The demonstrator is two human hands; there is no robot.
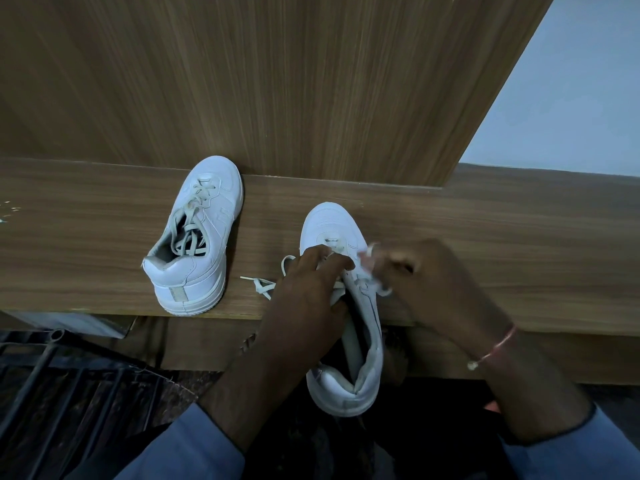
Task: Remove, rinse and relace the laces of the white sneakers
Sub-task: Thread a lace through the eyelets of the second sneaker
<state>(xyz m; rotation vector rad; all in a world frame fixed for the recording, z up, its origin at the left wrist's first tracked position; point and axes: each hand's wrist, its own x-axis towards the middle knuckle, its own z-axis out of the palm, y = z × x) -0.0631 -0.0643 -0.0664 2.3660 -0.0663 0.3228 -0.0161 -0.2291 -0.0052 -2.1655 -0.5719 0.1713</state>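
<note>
Two white sneakers are on a wooden shelf. The left sneaker (pixel 199 237) stands alone, toe against the back panel, its grey laces loosened but threaded. The right sneaker (pixel 346 306) hangs its heel over the shelf's front edge. My left hand (pixel 308 292) grips this shoe at its opening, fingers curled over the eyelets. My right hand (pixel 422 282) pinches a blurred stretch of white lace (pixel 369 261) beside the shoe's right eyelets. A loose lace end (pixel 263 284) lies on the shelf left of the shoe.
The wooden shelf (pixel 519 254) runs the full width, backed by an upright wooden panel (pixel 277 81). A pale wall (pixel 571 98) shows at the upper right. Below the shelf at left sits a dark metal rack (pixel 52 375).
</note>
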